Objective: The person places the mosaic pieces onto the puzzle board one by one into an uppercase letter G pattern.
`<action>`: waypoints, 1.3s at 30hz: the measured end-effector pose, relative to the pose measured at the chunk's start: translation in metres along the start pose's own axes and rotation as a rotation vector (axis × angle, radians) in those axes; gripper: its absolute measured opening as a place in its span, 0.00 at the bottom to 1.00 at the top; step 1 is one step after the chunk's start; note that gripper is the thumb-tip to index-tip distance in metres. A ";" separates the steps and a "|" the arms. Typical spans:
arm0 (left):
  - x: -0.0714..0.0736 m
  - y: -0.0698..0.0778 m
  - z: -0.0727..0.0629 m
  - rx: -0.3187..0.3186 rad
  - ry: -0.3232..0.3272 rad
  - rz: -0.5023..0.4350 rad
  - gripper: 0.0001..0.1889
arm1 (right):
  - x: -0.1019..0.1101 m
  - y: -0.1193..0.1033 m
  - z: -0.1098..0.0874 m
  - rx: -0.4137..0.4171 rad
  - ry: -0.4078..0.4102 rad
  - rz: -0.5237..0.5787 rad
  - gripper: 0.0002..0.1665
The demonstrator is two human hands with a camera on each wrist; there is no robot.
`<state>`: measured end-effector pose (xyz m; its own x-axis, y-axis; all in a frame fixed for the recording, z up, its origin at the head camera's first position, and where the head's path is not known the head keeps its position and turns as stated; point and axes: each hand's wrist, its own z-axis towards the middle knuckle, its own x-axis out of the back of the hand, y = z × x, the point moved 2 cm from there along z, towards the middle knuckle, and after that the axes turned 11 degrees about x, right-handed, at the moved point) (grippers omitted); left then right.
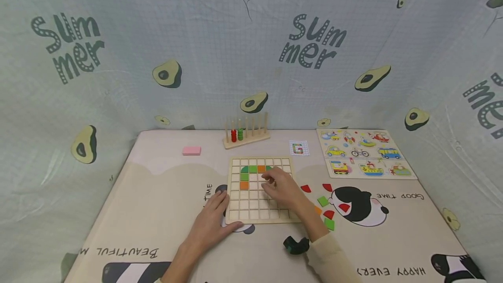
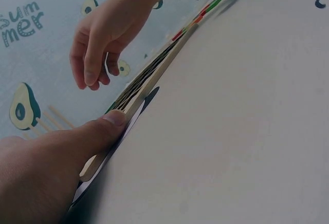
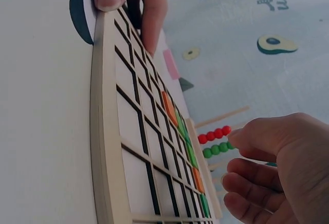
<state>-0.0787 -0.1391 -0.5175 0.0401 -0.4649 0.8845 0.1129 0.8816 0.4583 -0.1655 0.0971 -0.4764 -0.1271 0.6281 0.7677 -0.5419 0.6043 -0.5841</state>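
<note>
A square wooden grid board (image 1: 259,222) lies on the table. A green quarter-round tile (image 1: 245,169), a green square (image 1: 253,169) and an orange square (image 1: 261,168) form a row in it. Another green tile (image 1: 269,168) at the row's right is partly covered by the right hand. Below the row's left end sit a green square (image 1: 244,177) and an orange square (image 1: 244,185). My left hand (image 1: 214,214) rests at the board's near left corner, thumb against the near edge. Above the board hovers my right hand (image 1: 280,187), fingers loosely bent, nothing visible between thumb and fingers (image 3: 252,183).
Loose red tiles (image 1: 305,188), green tiles (image 1: 323,201) and an orange one lie right of the board. Behind it stand a peg rack (image 1: 247,141) with red and green beads, a pattern card (image 1: 299,148), a pink block (image 1: 191,150) and a picture puzzle (image 1: 365,154). A dark curved object (image 1: 296,245) is near the right sleeve.
</note>
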 end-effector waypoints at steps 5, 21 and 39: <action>0.001 0.001 0.001 0.003 0.000 -0.001 0.47 | 0.008 0.004 -0.006 -0.003 0.022 -0.006 0.14; 0.001 0.001 0.001 -0.006 0.002 -0.002 0.48 | 0.032 0.020 -0.035 -0.063 0.070 -0.068 0.21; 0.000 0.001 0.001 -0.018 0.008 0.008 0.48 | 0.051 0.047 -0.078 -0.147 0.121 -0.070 0.23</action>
<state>-0.0793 -0.1386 -0.5168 0.0494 -0.4588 0.8871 0.1303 0.8836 0.4497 -0.1328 0.1959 -0.4851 0.0124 0.6311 0.7756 -0.4178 0.7080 -0.5694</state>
